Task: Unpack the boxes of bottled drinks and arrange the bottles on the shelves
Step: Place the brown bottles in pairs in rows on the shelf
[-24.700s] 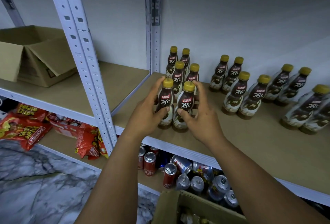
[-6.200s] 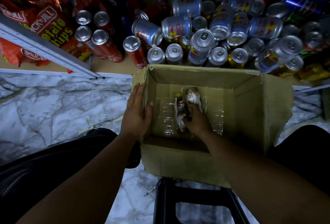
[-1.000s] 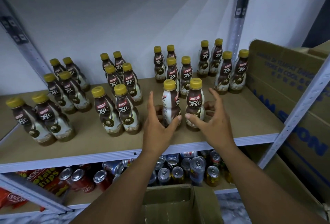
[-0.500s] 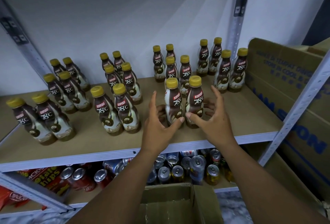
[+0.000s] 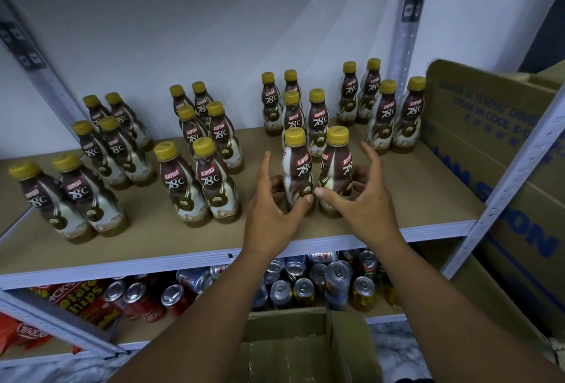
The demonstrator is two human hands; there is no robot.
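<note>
Two brown Kopiko bottles with yellow caps stand side by side near the front of the brown shelf board. My left hand holds the left bottle low down between the thumb in front and curled fingers behind, with the index finger raised. My right hand holds the right bottle the same way. Several more Kopiko bottles stand in paired columns across the shelf, back to the wall. An open cardboard box sits below my arms; its inside is hidden.
The lower shelf carries several drink cans and red chip bags. A large printed carton stands against the right end of the shelf behind a slanted metal post. Bare board lies right of the held bottles.
Both held bottles have been turned on the spot, so their labels face differently. My hands stay around them in nearly the same place.
</note>
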